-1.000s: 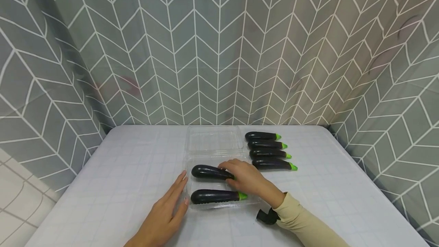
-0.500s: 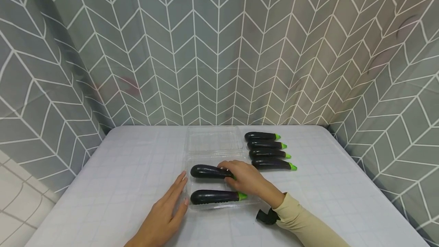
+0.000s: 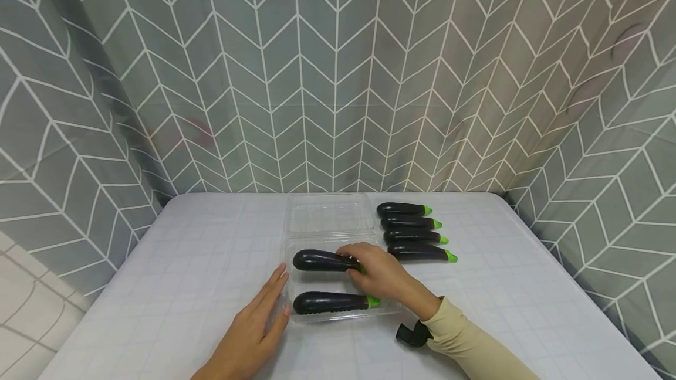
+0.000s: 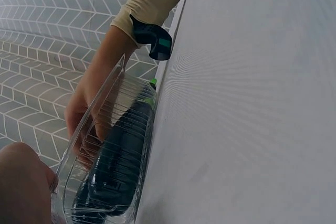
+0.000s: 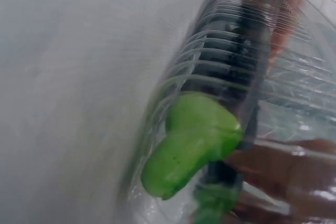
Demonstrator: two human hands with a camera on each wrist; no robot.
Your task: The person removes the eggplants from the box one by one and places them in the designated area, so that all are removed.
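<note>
A clear plastic clamshell tray (image 3: 388, 308) sits on the table with its lid (image 3: 327, 216) folded open behind it. Two dark purple eggplants with green stems lie in the tray. My right hand (image 3: 355, 260) grips the rear eggplant (image 3: 317, 260) at its stem end. The front eggplant (image 3: 327, 302) lies free; in the right wrist view its green stem (image 5: 194, 140) shows through the ribbed tray wall. My left hand (image 3: 280, 292) rests flat against the tray's left side with straight fingers. In the left wrist view, the front eggplant (image 4: 118, 166) shows through the tray.
Several more eggplants (image 3: 414, 233) lie in a row on the white table (image 3: 200, 251), just right of the lid. Grey chevron curtains (image 3: 338, 75) close in the back and both sides. A black strap (image 3: 413, 334) is on my right wrist.
My right hand has shifted the rear eggplant slightly toward the back of the tray. The left hand has stayed in place.
</note>
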